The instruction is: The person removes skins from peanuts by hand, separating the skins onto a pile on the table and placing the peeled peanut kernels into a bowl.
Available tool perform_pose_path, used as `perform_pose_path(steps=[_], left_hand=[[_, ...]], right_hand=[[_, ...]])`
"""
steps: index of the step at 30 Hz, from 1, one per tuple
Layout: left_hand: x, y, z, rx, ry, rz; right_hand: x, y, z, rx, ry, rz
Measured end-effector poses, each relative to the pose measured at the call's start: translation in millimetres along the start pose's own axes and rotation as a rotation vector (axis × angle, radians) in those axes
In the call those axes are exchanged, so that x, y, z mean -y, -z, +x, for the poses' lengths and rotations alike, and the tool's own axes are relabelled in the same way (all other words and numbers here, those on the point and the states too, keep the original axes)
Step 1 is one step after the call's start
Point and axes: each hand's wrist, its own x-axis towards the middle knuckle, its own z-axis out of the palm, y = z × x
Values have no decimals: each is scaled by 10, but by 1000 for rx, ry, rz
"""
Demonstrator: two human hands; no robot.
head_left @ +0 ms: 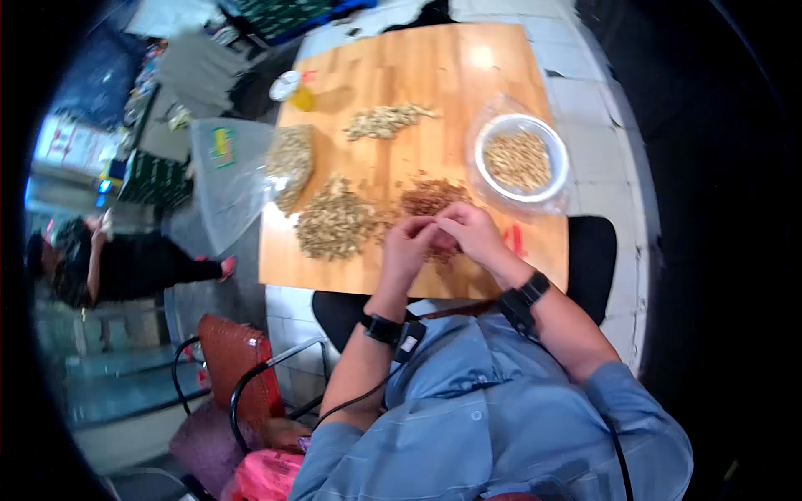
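Some bare room rims the pale wooden table (368,277). By a reddish-brown crumbly pile (430,196), left hand (408,242) and right hand (473,234) meet, pinched, contents unclear.

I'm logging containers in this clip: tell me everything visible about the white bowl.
The bowl is round, smooth and white, perhaps plastic. It stands upright near the right edge of the table, with crumpled clear film around it. Pale kernels fill much of it. Left hand and right hand don't touch it.

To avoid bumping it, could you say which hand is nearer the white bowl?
The right hand, below-left of the white bowl in view; the left hand is farther left.
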Motion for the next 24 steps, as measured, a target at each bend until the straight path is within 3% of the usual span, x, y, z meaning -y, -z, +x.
perform_pose_path(steps=[3,7,10,19,24], left_hand=[[166,94,51,-19,-40,87],[227,130,22,3,-3,-30],[203,145,-49,-47,-104,141],[360,203,-60,-32,-170,-113],[239,175,-164,-125,-265,77]], right_hand=[[12,-33,-8,-4,24,29],[22,-35,11,31,-30,2],[17,-95,-9,5,-22,8],[106,-229,-70,22,-47,58],[68,-223,-82,25,-68,129]])
